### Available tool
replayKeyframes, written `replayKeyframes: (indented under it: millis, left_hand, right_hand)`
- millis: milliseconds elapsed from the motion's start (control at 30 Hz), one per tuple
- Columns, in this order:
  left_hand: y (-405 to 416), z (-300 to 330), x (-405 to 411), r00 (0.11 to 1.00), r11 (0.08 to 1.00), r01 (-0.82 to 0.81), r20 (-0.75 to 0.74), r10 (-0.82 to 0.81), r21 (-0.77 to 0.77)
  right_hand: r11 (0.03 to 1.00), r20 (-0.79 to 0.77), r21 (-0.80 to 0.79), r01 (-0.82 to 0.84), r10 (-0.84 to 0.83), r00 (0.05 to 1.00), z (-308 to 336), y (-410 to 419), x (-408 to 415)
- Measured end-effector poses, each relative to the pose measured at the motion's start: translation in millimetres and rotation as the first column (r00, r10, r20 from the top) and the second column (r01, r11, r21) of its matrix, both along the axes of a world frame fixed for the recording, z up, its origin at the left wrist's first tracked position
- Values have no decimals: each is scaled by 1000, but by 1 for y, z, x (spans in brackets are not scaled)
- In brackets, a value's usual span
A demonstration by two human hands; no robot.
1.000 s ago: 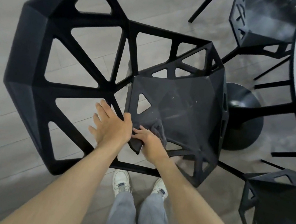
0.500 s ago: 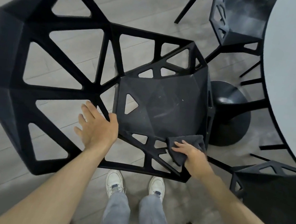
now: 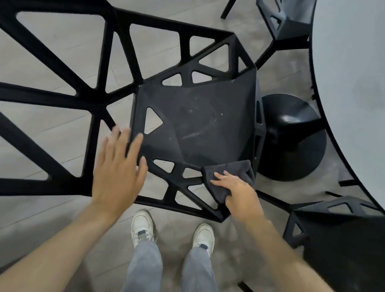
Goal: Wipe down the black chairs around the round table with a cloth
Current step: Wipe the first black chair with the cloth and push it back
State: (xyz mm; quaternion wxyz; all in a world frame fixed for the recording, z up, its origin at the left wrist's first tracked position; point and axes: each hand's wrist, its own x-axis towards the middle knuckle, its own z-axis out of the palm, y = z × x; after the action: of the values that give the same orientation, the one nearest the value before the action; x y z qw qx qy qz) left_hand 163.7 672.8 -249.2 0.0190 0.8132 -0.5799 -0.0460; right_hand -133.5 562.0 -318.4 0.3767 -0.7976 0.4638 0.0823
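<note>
Dark grey cloth (image 3: 229, 177) sits gripped under the right hand (image 3: 237, 190), which has swept from the seat's near-left corner to its near-right corner. The left hand (image 3: 117, 169), fingers spread, has stayed braced on the black chair (image 3: 190, 120). Scuffs remain mid-seat; the round desk (image 3: 374, 73) stands right.

Chair (image 3: 190, 120) is sitting centre, its backrest spreading out to the left. Table (image 3: 374, 73) is standing at right, its base (image 3: 293, 141) just right of the seat. Second chair (image 3: 283, 11) is sitting behind, third chair (image 3: 352, 247) lower right (both beside the table). Left hand (image 3: 116, 171) is lying at the seat's left corner; right hand (image 3: 241, 196) is lying on cloth (image 3: 232, 175) at the seat's near right corner.
</note>
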Motion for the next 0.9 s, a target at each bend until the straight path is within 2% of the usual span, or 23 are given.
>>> replayKeyframes:
  millis: [67,133,200,333,533,633,733,833,900]
  left_hand:
    - [6,-5,-19,987,987,155,25,-156,53]
    - [4,-8,-30,981,980,189,27,-191,63]
    - [1,-8,-33,990,989,139,17,-140,56]
    - [1,-14,-38,995,996,91,38,-92,25]
    - [3,-15,-38,990,994,93,110,-87,-55]
    - [2,-15,-39,989,994,102,110,-97,-44]
    - [3,-13,-39,990,994,98,108,-92,-46]
    - [3,-12,-40,990,995,90,113,-84,-46]
    - [3,-13,-41,990,996,82,115,-77,-44]
  right_hand:
    - [980,76,33,196,-198,977,3,29,13]
    - [985,161,84,153,-165,973,12,60,29]
    - [983,212,137,123,-151,966,19,72,26]
    - [990,199,120,71,-94,976,20,59,9]
    - [991,183,105,86,-105,977,12,36,88]
    - [996,226,88,20,-39,973,7,50,43]
    - [997,318,55,57,-72,945,19,70,-10]
    - [997,360,49,58,-72,930,20,81,-32]
    - [1000,360,23,-10,1,933,13,81,-37]
